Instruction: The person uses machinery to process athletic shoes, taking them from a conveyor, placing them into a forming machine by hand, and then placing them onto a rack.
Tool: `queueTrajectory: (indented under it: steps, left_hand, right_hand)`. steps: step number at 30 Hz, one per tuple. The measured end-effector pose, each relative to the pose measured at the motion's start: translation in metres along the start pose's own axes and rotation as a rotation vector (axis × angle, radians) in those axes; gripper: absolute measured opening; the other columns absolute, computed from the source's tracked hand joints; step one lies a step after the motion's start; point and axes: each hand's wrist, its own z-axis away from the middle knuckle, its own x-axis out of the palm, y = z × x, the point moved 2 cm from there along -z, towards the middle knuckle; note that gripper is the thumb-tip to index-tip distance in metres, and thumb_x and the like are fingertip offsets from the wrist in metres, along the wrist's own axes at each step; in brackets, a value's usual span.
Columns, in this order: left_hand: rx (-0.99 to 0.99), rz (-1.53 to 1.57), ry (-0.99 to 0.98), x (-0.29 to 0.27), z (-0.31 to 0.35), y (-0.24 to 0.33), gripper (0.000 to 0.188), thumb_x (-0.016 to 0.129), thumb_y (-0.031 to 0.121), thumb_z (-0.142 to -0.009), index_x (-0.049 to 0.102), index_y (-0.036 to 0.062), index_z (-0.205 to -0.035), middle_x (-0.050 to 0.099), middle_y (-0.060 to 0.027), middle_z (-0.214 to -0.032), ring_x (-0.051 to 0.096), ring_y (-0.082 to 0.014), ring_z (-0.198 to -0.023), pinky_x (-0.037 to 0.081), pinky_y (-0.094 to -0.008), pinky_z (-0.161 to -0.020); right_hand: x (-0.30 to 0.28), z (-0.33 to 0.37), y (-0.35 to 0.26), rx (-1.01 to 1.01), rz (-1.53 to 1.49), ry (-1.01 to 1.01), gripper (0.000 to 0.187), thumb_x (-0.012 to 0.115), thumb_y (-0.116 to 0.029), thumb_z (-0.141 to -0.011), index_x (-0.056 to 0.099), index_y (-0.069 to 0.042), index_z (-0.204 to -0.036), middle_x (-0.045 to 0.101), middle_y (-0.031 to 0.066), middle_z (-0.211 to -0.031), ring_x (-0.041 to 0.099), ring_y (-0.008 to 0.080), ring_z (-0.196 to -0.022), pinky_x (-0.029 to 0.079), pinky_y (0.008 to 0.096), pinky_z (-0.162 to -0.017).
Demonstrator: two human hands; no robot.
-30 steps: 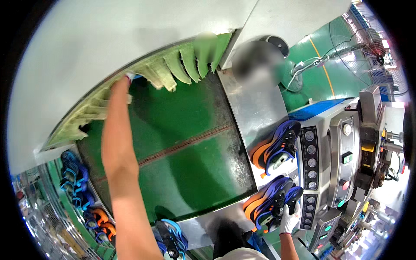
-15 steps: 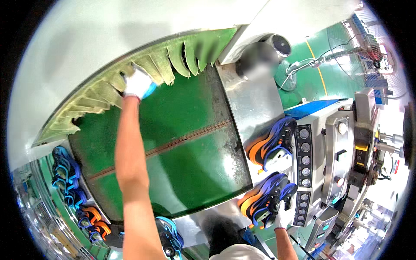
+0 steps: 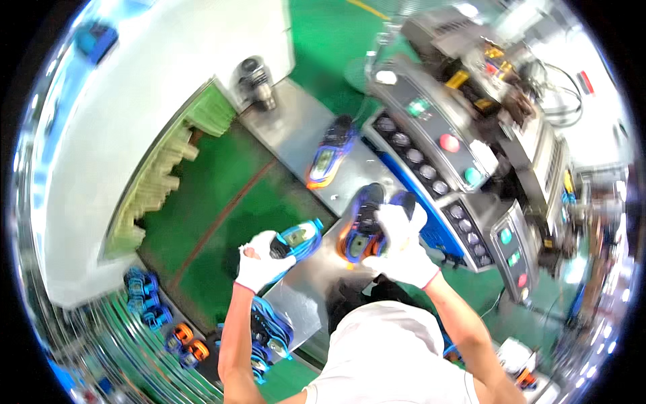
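Note:
My left hand (image 3: pixel 264 261), in a white glove, is closed around a black and bright-blue sneaker (image 3: pixel 301 237) above the near edge of the green belt (image 3: pixel 229 249). The shoe's pale inner part faces up. My right hand (image 3: pixel 404 259), also gloved and smeared by motion, is closed on a dark purple sneaker (image 3: pixel 404 200), mostly hidden beneath the glove. Just left of it, a blue, black and orange sneaker (image 3: pixel 361 225) rests on the metal ledge (image 3: pixel 323 264). Farther up the ledge lies another purple and orange sneaker (image 3: pixel 331 153).
A white machine housing (image 3: pixel 101 168) with a green strip curtain (image 3: pixel 158 178) stands left over the belt. Blue sneakers (image 3: pixel 270 326) lie near my left forearm, more (image 3: pixel 145 296) at the belt's left edge. A control panel (image 3: pixel 431 128) is to the right; a metal cylinder (image 3: pixel 257 84) stands on the ledge.
My left hand has come back from the strip curtain, now holding the blue sneaker nearer my body. My right hand has shifted inward at the ledge shoes. The whole view has turned.

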Motion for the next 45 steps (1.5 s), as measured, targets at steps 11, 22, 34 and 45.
queueTrajectory:
  steps: [11,22,34,45]
  left_hand:
    - [1.052,-0.129,-0.039,-0.045,-0.031,0.368,0.062,0.088,0.029,-0.075,0.066,0.002,-0.126,0.07,-0.0204,-0.119,0.067,-0.0381,-0.112,0.053,-0.0433,-0.1]
    - [0.69,0.175,0.445,-0.017,-0.144,0.418,0.049,0.075,0.015,-0.092,0.059,0.0008,-0.136,0.062,-0.019,-0.133,0.061,-0.0335,-0.123,0.048,-0.0404,-0.107]
    - [0.706,0.126,0.357,0.019,-0.152,0.41,0.05,0.073,0.007,-0.093,0.055,0.0008,-0.139,0.064,-0.0157,-0.13,0.064,-0.027,-0.119,0.05,-0.0377,-0.106]
    - [0.014,0.295,0.244,0.083,-0.122,0.213,0.068,0.078,0.021,-0.093,0.045,-0.0029,-0.147,0.057,-0.0223,-0.145,0.057,-0.0335,-0.135,0.045,-0.0422,-0.114]
  right_hand:
    - [-0.146,0.037,0.081,0.055,-0.577,-0.116,0.075,0.085,-0.045,-0.08,0.06,-0.005,-0.138,0.074,0.0138,-0.113,0.072,0.0263,-0.094,0.057,0.0364,-0.087]
    - [-0.179,0.22,0.197,0.495,-2.035,0.518,0.059,0.078,0.004,-0.078,0.062,0.002,-0.135,0.073,0.0137,-0.117,0.073,0.0253,-0.098,0.061,0.0363,-0.085]
    - [-0.179,0.227,0.201,0.521,-1.932,1.041,0.001,0.069,-0.001,-0.079,0.068,-0.001,-0.078,0.068,0.0075,-0.072,0.066,0.0169,-0.056,0.059,0.0313,-0.058]
    - [-0.143,0.276,0.196,0.708,-1.446,1.383,0.031,0.051,-0.031,-0.099,0.061,-0.004,-0.111,0.067,0.0083,-0.104,0.066,0.0199,-0.102,0.053,0.0381,-0.093]
